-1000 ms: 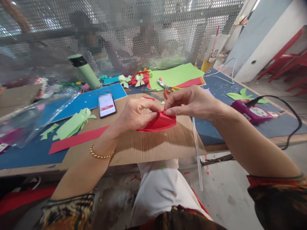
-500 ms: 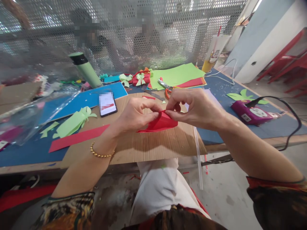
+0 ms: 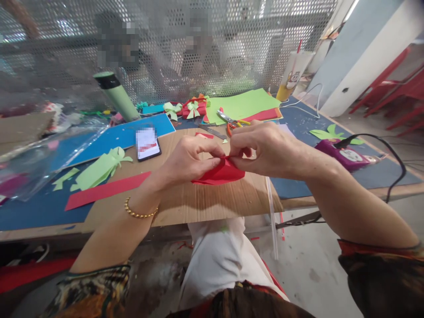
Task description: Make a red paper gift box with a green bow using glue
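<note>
A folded piece of red paper (image 3: 220,173) is held up over the brown wood-grain board (image 3: 198,205). My left hand (image 3: 190,161) pinches its top edge between thumb and fingers. Close beside it, my right hand (image 3: 261,148) pinches the same edge, the fingertips of both hands almost meeting. Part of the paper is hidden behind the fingers. A flat red paper strip (image 3: 107,191) lies left of my left forearm, near a cut light-green paper piece (image 3: 99,170). Past my hands are scissors (image 3: 227,117) with orange handles.
A phone (image 3: 147,145) lies at the left on the board's edge. Behind stand a green bottle (image 3: 119,99) and a drink cup (image 3: 293,77). Green paper sheets (image 3: 245,104) lie at the back. On the right sits a purple power socket (image 3: 347,154) with a black cable.
Both hands keep pinching the red paper, with only slight finger movement. My right hand has tilted a little, its fingers closer over the fold. The view has shifted slightly.
</note>
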### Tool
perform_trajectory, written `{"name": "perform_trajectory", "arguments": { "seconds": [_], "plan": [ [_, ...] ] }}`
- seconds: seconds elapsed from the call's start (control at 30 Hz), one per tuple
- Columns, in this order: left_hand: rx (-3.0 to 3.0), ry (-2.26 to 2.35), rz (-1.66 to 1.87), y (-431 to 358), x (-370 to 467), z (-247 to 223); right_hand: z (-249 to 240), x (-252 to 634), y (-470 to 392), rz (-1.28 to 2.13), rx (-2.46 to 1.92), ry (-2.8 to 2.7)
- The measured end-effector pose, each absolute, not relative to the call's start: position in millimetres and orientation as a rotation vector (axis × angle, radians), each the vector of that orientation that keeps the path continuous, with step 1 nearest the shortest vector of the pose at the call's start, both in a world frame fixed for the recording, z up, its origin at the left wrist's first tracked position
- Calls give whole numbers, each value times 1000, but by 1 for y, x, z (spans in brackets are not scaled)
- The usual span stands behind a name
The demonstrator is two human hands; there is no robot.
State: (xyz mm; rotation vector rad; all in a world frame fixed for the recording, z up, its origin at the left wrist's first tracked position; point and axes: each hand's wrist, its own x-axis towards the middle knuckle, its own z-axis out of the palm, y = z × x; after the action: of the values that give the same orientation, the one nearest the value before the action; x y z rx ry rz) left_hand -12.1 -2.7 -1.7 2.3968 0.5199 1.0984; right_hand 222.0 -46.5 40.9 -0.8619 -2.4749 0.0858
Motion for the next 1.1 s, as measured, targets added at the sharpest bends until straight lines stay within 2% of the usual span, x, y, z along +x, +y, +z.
{"name": "perform_trajectory", "arguments": {
  "seconds": [0.13, 0.33, 0.73, 1.1],
  "plan": [
    [2412, 509, 1093, -3, -13, 0, 40, 221, -46, 94, -774, -2463],
    [2454, 582, 1058, -3, -14, 5, 47, 233, -53, 235, -892, -2405],
    [2412, 519, 1059, -1, -14, 0, 39, 223, -50, 111, -905, -2419],
    [2456, 551, 1054, -3, -15, 6, 45, 232, -54, 189, -927, -2455]
  ]
}}
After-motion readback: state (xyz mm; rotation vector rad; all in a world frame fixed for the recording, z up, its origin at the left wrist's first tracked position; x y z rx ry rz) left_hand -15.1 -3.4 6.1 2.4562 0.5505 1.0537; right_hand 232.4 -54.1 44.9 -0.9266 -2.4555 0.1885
